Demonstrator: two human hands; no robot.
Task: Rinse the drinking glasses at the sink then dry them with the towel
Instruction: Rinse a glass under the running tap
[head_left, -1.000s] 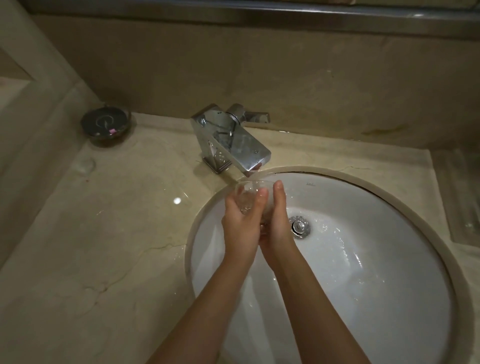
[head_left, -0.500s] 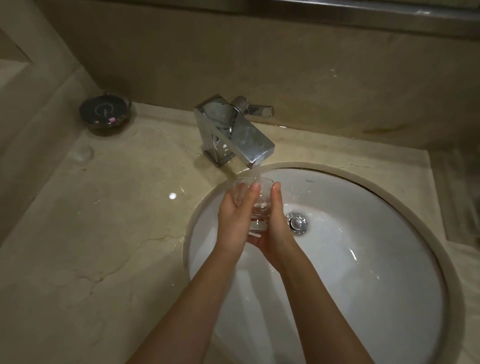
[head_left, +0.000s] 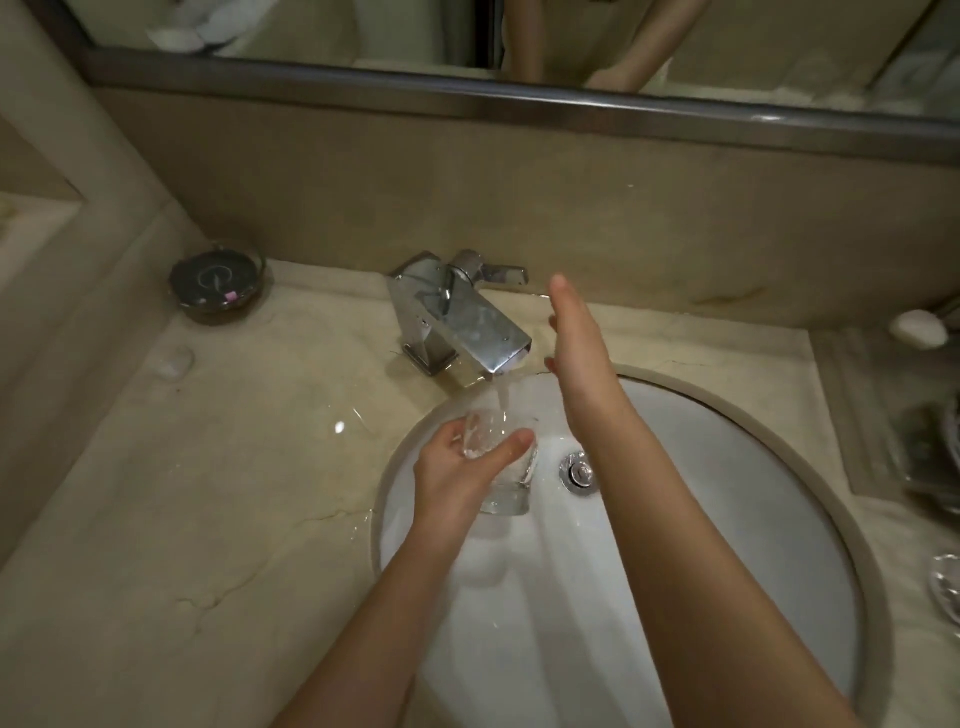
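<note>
Glass tumbler (head_left: 496, 457) gripped by left hand (head_left: 457, 467) under tap stream; right hand (head_left: 579, 343) flat, fingers straight, beside faucet (head_left: 457, 317).

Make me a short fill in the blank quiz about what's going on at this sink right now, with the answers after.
1. Water runs from the faucet into the ____ below it.
2. The glass is held by the ____ hand.
3. The right hand is raised with straight fingers and holds ____.
4. The drain sits to the ____ of the glass.

Answers: glass; left; nothing; right
</note>
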